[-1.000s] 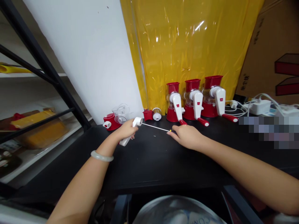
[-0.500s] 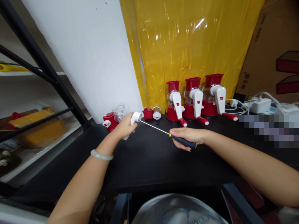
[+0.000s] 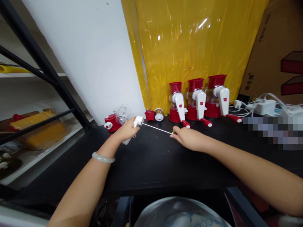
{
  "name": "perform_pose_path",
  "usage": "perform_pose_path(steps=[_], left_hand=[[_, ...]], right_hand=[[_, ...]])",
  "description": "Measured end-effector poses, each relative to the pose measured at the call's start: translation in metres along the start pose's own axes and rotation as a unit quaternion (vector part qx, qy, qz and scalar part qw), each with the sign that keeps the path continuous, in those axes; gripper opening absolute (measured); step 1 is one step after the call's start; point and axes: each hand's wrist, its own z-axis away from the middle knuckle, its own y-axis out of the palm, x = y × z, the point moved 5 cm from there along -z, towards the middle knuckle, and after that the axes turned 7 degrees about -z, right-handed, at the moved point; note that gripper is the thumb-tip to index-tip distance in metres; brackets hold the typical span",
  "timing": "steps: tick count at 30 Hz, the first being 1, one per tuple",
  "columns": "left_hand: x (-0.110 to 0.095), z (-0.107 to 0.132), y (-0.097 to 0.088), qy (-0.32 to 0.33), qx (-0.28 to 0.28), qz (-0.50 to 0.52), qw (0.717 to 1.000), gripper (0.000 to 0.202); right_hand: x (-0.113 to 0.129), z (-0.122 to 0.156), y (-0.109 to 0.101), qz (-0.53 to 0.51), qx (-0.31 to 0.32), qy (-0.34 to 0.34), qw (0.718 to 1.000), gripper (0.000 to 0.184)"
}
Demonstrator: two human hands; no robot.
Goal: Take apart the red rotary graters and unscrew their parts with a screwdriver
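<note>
My left hand [image 3: 127, 130] is closed around a white crank handle [image 3: 138, 120], its round end pointing right. In my right hand [image 3: 190, 138] is a screwdriver [image 3: 157, 128]; my fingers wrap its grip and hide most of it. The thin metal shaft runs leftward, and its tip meets the round end of the crank handle; whether it sits in a screw there I cannot tell. Just behind my left hand lie a red grater base [image 3: 110, 121] and a clear housing [image 3: 122, 114].
A red part [image 3: 149, 115] and a grating drum [image 3: 159, 114] lie farther back. Three red-and-white rotary graters [image 3: 175, 102] stand along the yellow sheet [image 3: 189, 41]. White chargers and cables [image 3: 265, 106] lie at right. A plastic-lined bin [image 3: 180, 211] sits below the black table's [image 3: 151, 170] front edge.
My right hand has turned over the screwdriver's grip, its back now upward and the dark handle covered. My left hand and the crank handle have hardly moved.
</note>
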Motion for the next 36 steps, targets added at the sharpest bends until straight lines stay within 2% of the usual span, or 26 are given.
perform_pose_path(steps=[3,5,10,14,17,20,22,24,27,30,32,34,36], left_hand=[[-0.004,0.002,0.000,-0.024,0.004,0.015,1.000,0.042],[-0.007,0.004,0.000,-0.036,0.009,0.025,0.999,0.041],[-0.009,0.007,0.003,-0.071,0.024,0.060,0.995,0.039],[-0.007,0.006,0.004,-0.074,0.021,0.067,0.995,0.040],[-0.005,0.003,0.001,-0.059,0.000,0.057,0.997,0.038],[-0.004,0.000,-0.004,-0.030,-0.030,0.040,0.998,0.038],[-0.004,-0.001,-0.008,-0.007,-0.052,0.028,0.998,0.037],[-0.003,-0.002,-0.011,0.009,-0.074,0.018,0.997,0.035],[-0.001,-0.003,-0.014,0.016,-0.092,0.022,0.995,0.034],[0.001,-0.005,-0.014,0.018,-0.100,0.044,0.994,0.034],[0.001,-0.005,-0.013,0.022,-0.112,0.054,0.992,0.031],[0.000,-0.004,-0.013,0.024,-0.126,0.057,0.990,0.027],[-0.002,-0.003,-0.013,0.023,-0.137,0.057,0.989,0.025]], right_hand=[[0.003,-0.001,-0.003,0.141,-0.043,0.018,0.989,0.036],[0.004,-0.001,-0.004,0.193,-0.063,0.019,0.979,0.037],[0.004,0.001,-0.007,0.228,-0.102,0.011,0.968,0.034],[0.000,0.000,-0.011,0.199,-0.127,0.011,0.972,0.033],[-0.006,-0.004,-0.012,0.087,-0.138,-0.001,0.987,0.032],[-0.015,-0.011,-0.006,-0.133,-0.102,-0.002,0.986,0.034],[-0.021,-0.014,0.001,-0.287,-0.040,0.029,0.957,0.037],[-0.023,-0.015,0.006,-0.416,0.014,0.056,0.908,0.038],[-0.022,-0.013,0.001,-0.553,0.041,0.059,0.830,0.037],[-0.022,-0.010,-0.010,-0.642,0.036,0.053,0.764,0.034],[-0.024,-0.011,-0.018,-0.673,0.012,0.056,0.738,0.029],[-0.029,-0.013,-0.025,-0.667,-0.033,0.075,0.741,0.023],[-0.035,-0.017,-0.032,-0.620,-0.083,0.105,0.773,0.020]])
